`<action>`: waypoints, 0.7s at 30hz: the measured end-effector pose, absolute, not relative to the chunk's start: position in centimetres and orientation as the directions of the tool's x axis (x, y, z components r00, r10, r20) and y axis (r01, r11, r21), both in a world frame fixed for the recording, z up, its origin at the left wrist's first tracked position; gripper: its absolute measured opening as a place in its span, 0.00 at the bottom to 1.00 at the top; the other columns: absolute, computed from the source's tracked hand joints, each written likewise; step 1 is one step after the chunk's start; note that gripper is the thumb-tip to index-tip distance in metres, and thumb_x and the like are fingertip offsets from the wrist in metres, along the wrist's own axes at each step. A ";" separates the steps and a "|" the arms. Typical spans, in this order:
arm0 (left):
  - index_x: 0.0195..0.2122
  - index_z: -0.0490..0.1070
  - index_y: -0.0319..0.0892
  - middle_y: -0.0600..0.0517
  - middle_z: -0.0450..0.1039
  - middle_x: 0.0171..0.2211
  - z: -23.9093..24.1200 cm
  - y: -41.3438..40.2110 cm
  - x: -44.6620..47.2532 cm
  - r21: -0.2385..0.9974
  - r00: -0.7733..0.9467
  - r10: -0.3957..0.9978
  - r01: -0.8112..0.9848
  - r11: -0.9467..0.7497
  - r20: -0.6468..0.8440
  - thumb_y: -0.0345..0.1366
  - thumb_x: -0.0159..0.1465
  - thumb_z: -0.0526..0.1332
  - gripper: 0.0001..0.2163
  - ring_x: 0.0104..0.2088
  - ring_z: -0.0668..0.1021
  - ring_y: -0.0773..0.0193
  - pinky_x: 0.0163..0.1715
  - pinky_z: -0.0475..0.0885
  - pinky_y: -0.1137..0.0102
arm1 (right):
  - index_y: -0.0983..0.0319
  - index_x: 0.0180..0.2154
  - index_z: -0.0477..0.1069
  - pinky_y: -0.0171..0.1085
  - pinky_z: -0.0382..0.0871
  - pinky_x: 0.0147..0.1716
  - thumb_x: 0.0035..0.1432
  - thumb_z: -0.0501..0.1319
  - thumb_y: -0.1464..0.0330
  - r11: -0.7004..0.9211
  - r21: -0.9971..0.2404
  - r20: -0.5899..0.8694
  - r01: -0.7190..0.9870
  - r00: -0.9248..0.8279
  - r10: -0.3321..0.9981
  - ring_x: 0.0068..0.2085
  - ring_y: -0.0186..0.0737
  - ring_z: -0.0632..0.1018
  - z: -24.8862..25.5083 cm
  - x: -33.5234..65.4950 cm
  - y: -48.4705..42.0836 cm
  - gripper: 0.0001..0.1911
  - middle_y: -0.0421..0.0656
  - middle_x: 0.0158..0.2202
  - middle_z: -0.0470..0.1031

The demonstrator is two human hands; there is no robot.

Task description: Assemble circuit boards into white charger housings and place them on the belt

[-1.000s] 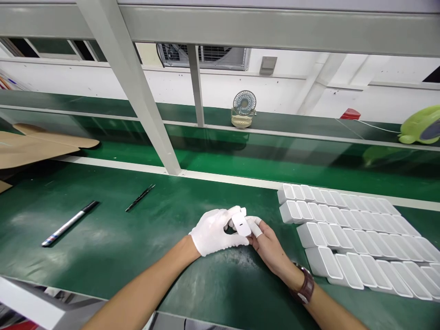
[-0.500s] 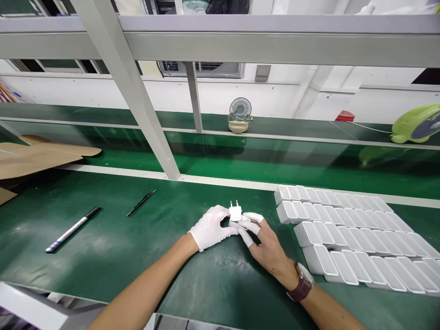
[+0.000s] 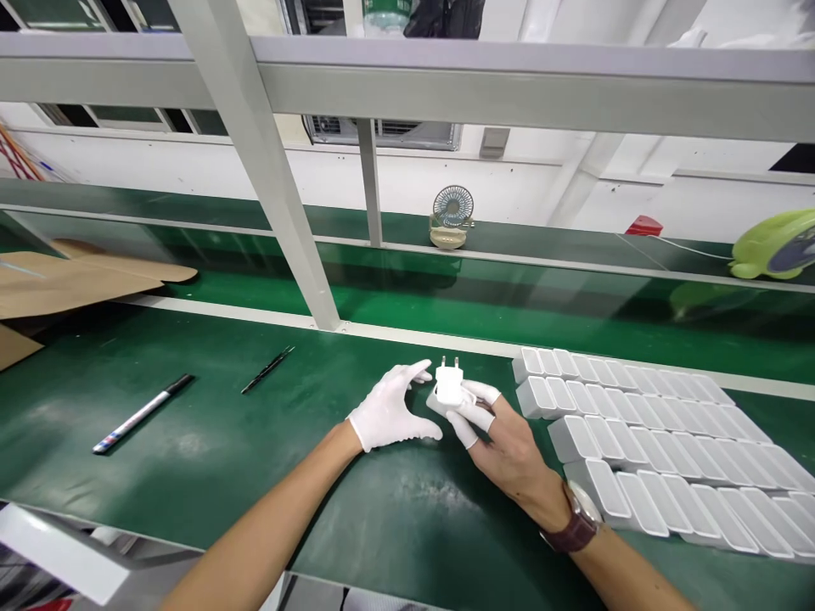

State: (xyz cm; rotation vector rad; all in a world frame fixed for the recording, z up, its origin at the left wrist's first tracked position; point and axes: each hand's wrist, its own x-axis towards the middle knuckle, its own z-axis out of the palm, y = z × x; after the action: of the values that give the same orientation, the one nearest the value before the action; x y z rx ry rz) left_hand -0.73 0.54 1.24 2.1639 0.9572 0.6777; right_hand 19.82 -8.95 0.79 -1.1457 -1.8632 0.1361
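A small white plug adapter [image 3: 449,384] with two prongs pointing up sits between my hands on the green bench [image 3: 222,450]. My right hand [image 3: 503,441], wearing white finger cots and a brown wristwatch, pinches the adapter at its right side. My left hand [image 3: 390,410], in a white glove, rests on the bench just left of the adapter with fingers spread and thumb apart, no longer gripping it.
Rows of white rectangular boxes [image 3: 643,433] lie on the bench to the right. A marker pen [image 3: 141,413] and thin black tweezers [image 3: 267,369] lie at the left. Cardboard [image 3: 70,280] sits far left. A grey slanted post [image 3: 280,204] rises behind; a small fan [image 3: 452,216] stands beyond.
The adapter was turned so its prongs point up, then shifted slightly right. My left hand released it and opened; my right hand keeps hold.
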 end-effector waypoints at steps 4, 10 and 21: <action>0.68 0.53 0.51 0.48 0.69 0.54 0.9 0.8 -0.9 0.746 0.611 0.781 0.459 -0.482 0.129 0.44 0.40 0.78 0.54 0.54 0.73 0.50 0.57 0.69 0.54 | 0.52 0.58 0.70 0.52 0.75 0.50 0.63 0.60 0.72 0.484 -0.576 0.502 0.659 -0.182 0.846 0.53 0.55 0.76 -1.3 19.5 -8.7 0.23 0.51 0.54 0.72; 0.69 0.51 0.49 0.45 0.68 0.55 0.3 1.1 -0.9 0.712 0.628 0.778 0.537 -0.453 0.022 0.47 0.39 0.78 0.57 0.57 0.70 0.42 0.57 0.66 0.48 | 0.53 0.47 0.77 0.53 0.75 0.51 0.62 0.61 0.71 0.422 -0.636 0.422 0.646 -0.167 0.891 0.51 0.55 0.77 -3.9 19.0 -8.7 0.13 0.51 0.53 0.73; 0.62 0.59 0.47 0.49 0.71 0.42 1.1 -1.8 0.8 0.672 0.594 0.771 0.476 -0.567 0.230 0.47 0.46 0.76 0.44 0.42 0.76 0.54 0.45 0.74 0.58 | 0.57 0.48 0.74 0.44 0.76 0.41 0.61 0.64 0.54 -0.196 -0.815 -0.220 -0.546 -0.022 0.975 0.43 0.46 0.80 -0.7 17.4 -8.6 0.18 0.44 0.43 0.80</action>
State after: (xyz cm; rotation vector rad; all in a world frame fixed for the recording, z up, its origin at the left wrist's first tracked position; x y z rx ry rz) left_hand 0.81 -1.81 1.14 2.2645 0.9860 0.6941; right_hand 17.38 -8.62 -0.65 -0.9354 -0.6306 1.5522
